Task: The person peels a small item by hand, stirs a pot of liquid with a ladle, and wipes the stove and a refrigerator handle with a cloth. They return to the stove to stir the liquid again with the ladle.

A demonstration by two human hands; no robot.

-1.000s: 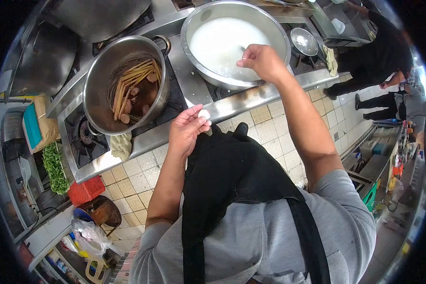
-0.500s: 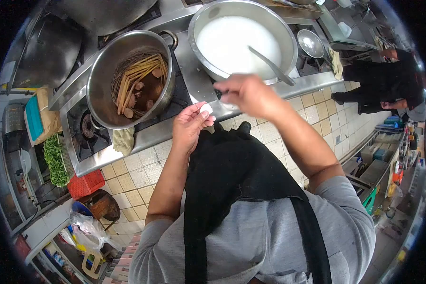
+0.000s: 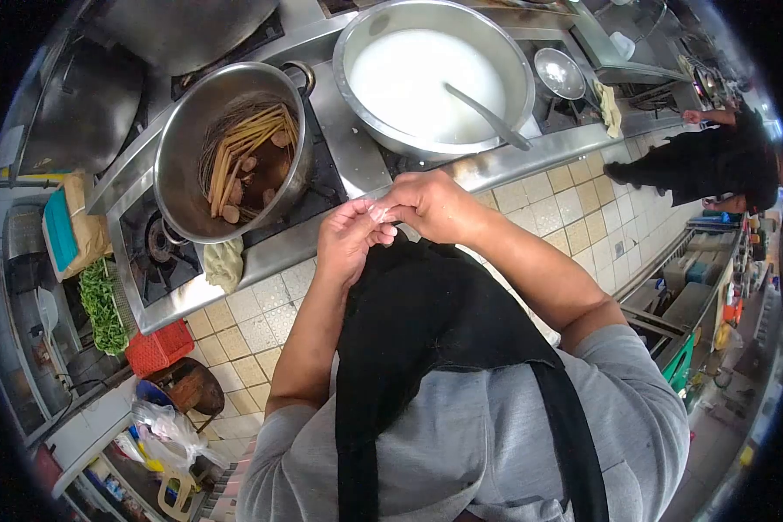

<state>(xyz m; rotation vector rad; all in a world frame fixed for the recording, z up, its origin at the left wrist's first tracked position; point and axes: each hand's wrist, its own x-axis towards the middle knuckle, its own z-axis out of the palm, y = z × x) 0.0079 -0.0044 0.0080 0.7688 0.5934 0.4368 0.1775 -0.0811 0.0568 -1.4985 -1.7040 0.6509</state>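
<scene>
My left hand pinches a small white lump between thumb and fingers, in front of the stove edge. My right hand meets it there, its thumb and forefinger closed on the same lump. Fingers cover most of it, so its kind does not show. Beyond and left of my hands stands a deep steel pot with yellowish stalks, brown round pieces and dark liquid inside. To the right is a wide steel basin of white liquid, with a metal utensil handle leaning over its rim.
A crumpled cloth hangs at the stove's front edge. Leafy greens and a red basket are at left. At right lie a round metal bowl and a yellowish cloth; farther off is a person in dark clothes.
My right hand has come down and left from over the basin's near side to the white lump in my left hand. The person at far right has shifted position.
</scene>
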